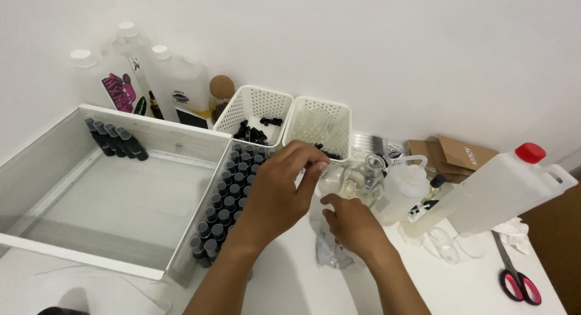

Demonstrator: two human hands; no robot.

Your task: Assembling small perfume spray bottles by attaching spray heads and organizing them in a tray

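Observation:
My left hand [278,191] reaches over the middle of the white table, its fingertips pinched together at the top edge of a crumpled clear plastic bag [330,251]. My right hand [354,224] grips the same bag from the side, just below the left fingers. A round clear glass flask [363,180] stands right behind both hands. Rows of small dark-capped vials [227,200] fill a narrow tray compartment just left of my left wrist.
A large white tray [42,170] holds a few dark vials [115,139] in its far corner. Two white perforated baskets [242,112] [339,118] and white jugs [175,79] line the wall. A red-capped jug [502,188], squeeze bottle [405,185], brown packets [460,154] and red scissors [519,285] lie to the right.

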